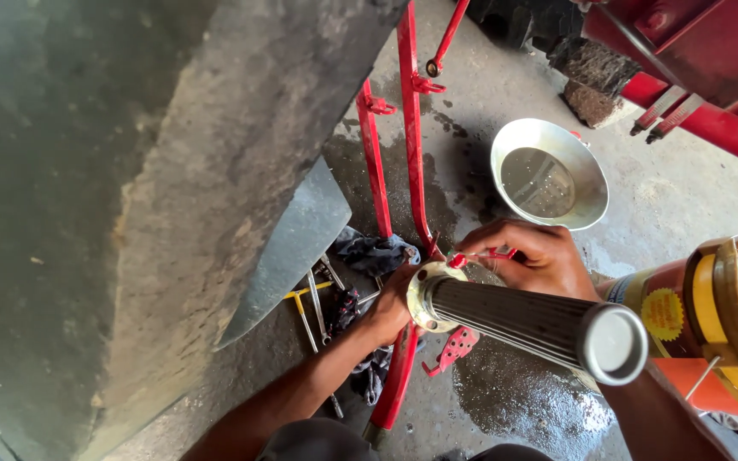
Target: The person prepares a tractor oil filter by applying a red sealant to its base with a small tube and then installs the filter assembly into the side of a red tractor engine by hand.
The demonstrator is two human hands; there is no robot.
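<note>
Left hand (386, 307) grips filter (514, 320) flange | right hand (531, 256) pinches red pin (484, 255) at flange — I judge fitting unfinished | pan (548, 175) on floor beyond

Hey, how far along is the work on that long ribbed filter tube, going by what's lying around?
Done, apparently: the ribbed filter tube is out in the open, and a metal bowl of liquid sits on the wet floor. In hand: the left hand steadies its flanged end while the right hand holds a small red-tipped tool there. Left: wrenches and a rag lie out by the red bars.
</note>
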